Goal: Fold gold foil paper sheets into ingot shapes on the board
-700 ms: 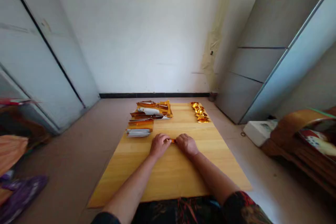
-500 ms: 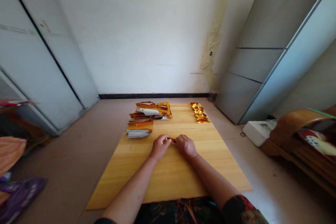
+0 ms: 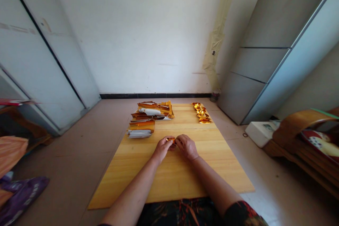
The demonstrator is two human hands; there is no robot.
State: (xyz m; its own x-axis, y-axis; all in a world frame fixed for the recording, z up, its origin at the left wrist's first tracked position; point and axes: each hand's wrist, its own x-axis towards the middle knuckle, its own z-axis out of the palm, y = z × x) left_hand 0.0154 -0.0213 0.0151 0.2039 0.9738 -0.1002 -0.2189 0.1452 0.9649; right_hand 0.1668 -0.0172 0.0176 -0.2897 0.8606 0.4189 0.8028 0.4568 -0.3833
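Closer together than a moment earlier, left hand (image 3: 162, 149) and right hand (image 3: 187, 147) pinch a small gold foil (image 3: 171, 140) between their fingertips over the worktop (image 3: 169, 180), with stacked packets (image 3: 141, 125) ahead-left and folded foils (image 3: 201, 113) ahead-right; a loose pinch could let it slip.

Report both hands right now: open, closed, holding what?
Left hand: closed, pinching a small piece of gold foil.
Right hand: closed, fingers on the same foil from the other side.
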